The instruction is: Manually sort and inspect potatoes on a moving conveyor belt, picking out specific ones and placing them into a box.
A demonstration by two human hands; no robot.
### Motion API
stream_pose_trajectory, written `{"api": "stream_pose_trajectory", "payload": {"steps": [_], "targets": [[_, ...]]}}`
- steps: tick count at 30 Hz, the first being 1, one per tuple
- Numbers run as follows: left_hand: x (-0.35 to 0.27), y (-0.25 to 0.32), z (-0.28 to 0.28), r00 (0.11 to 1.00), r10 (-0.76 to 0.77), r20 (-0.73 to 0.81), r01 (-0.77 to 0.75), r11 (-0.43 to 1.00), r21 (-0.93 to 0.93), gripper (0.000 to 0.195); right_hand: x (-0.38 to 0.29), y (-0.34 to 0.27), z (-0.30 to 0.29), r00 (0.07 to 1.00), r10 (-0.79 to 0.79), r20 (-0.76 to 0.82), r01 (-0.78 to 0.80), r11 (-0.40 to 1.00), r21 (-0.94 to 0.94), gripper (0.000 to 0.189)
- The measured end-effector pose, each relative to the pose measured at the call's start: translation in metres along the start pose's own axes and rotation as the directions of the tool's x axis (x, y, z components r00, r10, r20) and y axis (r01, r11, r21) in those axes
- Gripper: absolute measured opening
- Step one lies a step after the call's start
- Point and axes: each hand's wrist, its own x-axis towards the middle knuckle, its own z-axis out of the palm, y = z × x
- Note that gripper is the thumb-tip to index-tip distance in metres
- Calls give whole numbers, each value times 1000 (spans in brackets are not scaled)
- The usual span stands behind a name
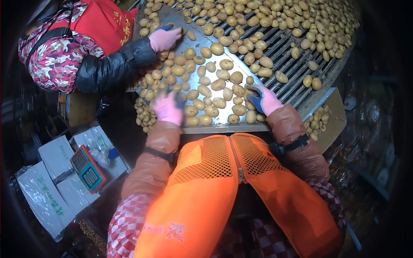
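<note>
Many potatoes (218,84) lie spread over a shiny metal sorting tray (219,59) in front of me. My left hand (168,108), in a pink and dark blue glove, is blurred at the tray's left edge, close to potatoes. Whether it holds one cannot be made out. At the tray's right edge is my right hand (267,99), gloved alike, its fingers apart and curved beside a few potatoes. Small potatoes (145,114) are heaped below the tray's left edge, partly behind my left hand.
A slatted metal roller bed (280,58) slopes beyond the tray, heaped with potatoes. At upper left, a co-worker's gloved hand (166,38) reaches over the tray. A cardboard box (332,119) with potatoes stands right. White boxes (45,196) and a red digital scale (87,169) are left.
</note>
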Motion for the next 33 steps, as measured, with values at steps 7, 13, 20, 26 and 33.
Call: {"api": "stream_pose_trajectory", "payload": {"steps": [7,13,20,26,33], "targets": [[1,47,21,711,628,317,-572,778,-260,45,-5,-3,-14,977,201,69,-209,856,473,32],[-25,-47,11,953,141,268,-118,988,-100,40,-41,17,-51,900,424,101,-358,851,-385,63],[33,-36,0,994,-100,33,97,991,94,35,-11,-72,-4,814,527,243,-558,595,578,58],[152,27,28,941,-292,169,326,918,-225,66,8,-117,11,861,95,499,-77,995,-56,49],[88,65,17,943,219,249,-192,973,-127,51,27,-11,-32,876,176,-449,-112,980,166,45]]}}
